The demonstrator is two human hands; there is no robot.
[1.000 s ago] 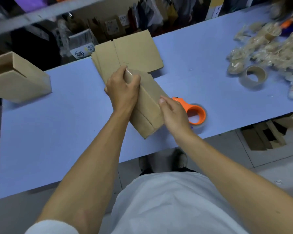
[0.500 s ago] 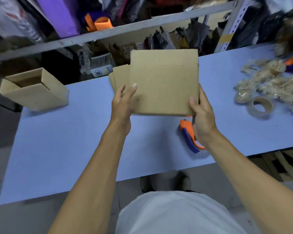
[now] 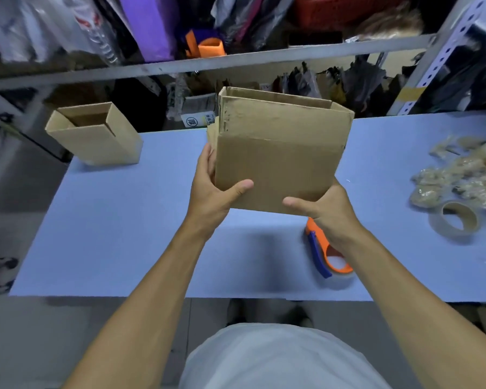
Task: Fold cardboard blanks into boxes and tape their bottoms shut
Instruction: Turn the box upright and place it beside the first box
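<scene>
Cardboard blank (image 3: 278,161) half-opened, left hand (image 3: 208,192) and right hand (image 3: 328,211) each gripping lower corner; uneven squeeze could skew or crush walls.

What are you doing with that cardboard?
A person is making boxes. Both hands, the left hand and the right hand, hold a cardboard blank up above the blue table, and it is opened partway into a box shape. Its bottom is not taped yet. The orange tape dispenser lies on the table under the right hand. A folded box stands at the far left.
</scene>
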